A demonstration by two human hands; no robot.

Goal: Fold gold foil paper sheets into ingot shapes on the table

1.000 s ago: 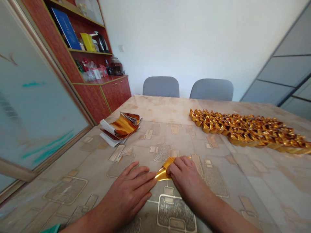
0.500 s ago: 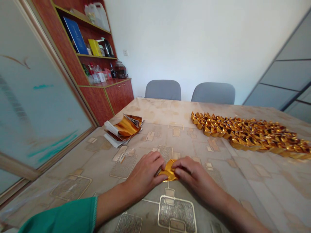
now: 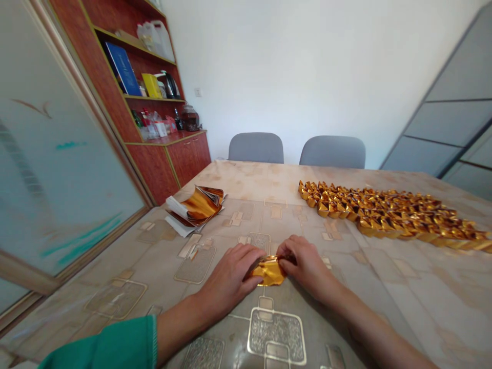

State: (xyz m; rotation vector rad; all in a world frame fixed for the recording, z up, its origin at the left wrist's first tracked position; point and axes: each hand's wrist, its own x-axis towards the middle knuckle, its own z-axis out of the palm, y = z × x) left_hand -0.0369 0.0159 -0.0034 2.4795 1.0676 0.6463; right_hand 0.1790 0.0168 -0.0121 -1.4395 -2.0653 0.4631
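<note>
From here I see the wide patterned table [image 3: 326, 287] and, beyond its far left corner, the red-brown cabinet [image 3: 151, 159], whose shelves hold a blue box [image 3: 123, 69], a yellow box [image 3: 151, 85], plastic jugs, a kettle and, lower down, bottles and a dark-filled glass jar [image 3: 190, 118]. On the table I have the broad cluster of folded gold pieces [image 3: 388, 212] at the right and the loose stack of gold sheets [image 3: 198, 205] at the left. Nearer me, the small gold foil piece [image 3: 270, 271] lies between my two hands, its left end gripped by the curled left hand [image 3: 235, 272], its right end pinched in the right hand's [image 3: 303, 264] fingers.
</note>
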